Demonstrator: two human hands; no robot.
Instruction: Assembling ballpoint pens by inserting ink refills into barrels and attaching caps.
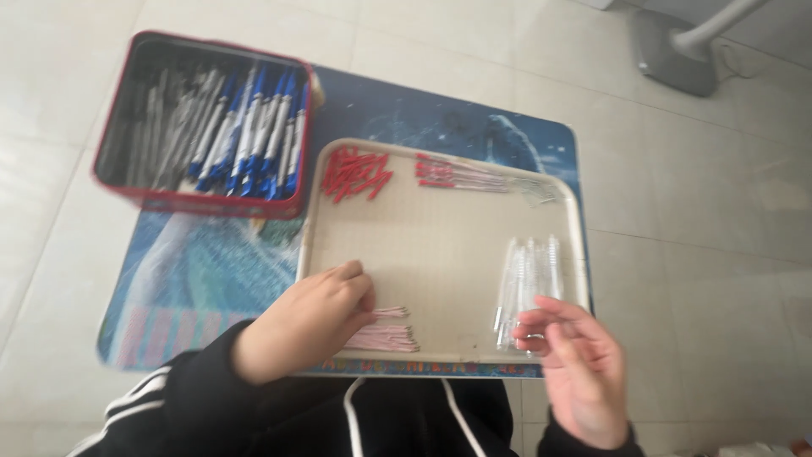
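Nearest the camera, the right hand (575, 372) at lower right pinches one clear plastic pen barrel (529, 338) from the pile, while the left hand (309, 322), fingers curled, gathers thin pink refills (385, 334) at the beige tray's (440, 245) lower edge, each sort grouped apart.

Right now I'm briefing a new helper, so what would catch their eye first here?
Probably the red tin at upper left, packed with blue and white pens. Next, the beige tray in the middle, with red caps along its top edge. The left hand rests on pink refills; the right hand touches clear tubes.
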